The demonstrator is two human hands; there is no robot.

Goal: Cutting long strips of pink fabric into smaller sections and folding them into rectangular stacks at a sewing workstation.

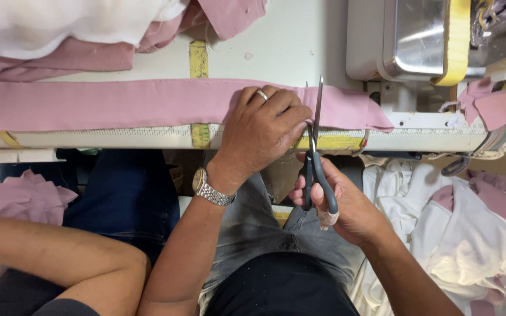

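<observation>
A long pink fabric strip (118, 104) lies flat along the front edge of a white sewing table (282, 47). My left hand (262, 129), with a ring and a metal wristwatch, presses down on the strip near its right part. My right hand (341, 202) grips dark-handled scissors (313, 158) below the table edge. Their blades point up across the strip, just right of my left fingers, slightly parted.
A sewing machine (434, 38) stands at the table's back right. A heap of pink and white cloth (60, 29) lies at the back left, more white and pink pieces (469, 228) pile at lower right. Another person's arm (60, 257) reaches in from the lower left.
</observation>
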